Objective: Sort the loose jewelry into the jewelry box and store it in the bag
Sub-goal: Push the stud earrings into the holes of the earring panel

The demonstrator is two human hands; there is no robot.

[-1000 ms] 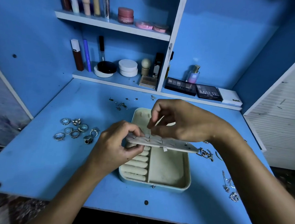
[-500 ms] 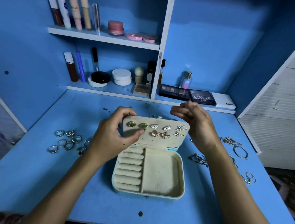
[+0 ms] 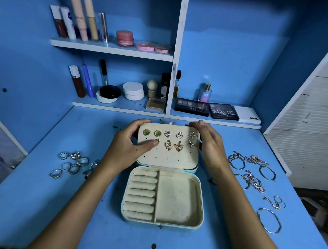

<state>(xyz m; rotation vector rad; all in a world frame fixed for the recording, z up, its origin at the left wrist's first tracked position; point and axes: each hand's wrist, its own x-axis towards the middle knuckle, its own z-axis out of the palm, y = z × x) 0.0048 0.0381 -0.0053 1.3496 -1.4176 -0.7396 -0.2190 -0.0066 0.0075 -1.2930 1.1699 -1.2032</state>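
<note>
Now both hands, left [image 3: 128, 147] and right [image 3: 212, 145], grip the lid [image 3: 167, 156] at frame centre; earrings [image 3: 172, 145] pinned in it, box [image 3: 176, 200] tray bare.

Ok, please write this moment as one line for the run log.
stage: earrings on panel | left hand: holds earring panel | right hand: holds panel edge | jewelry box: open | rings: loose on table
</note>
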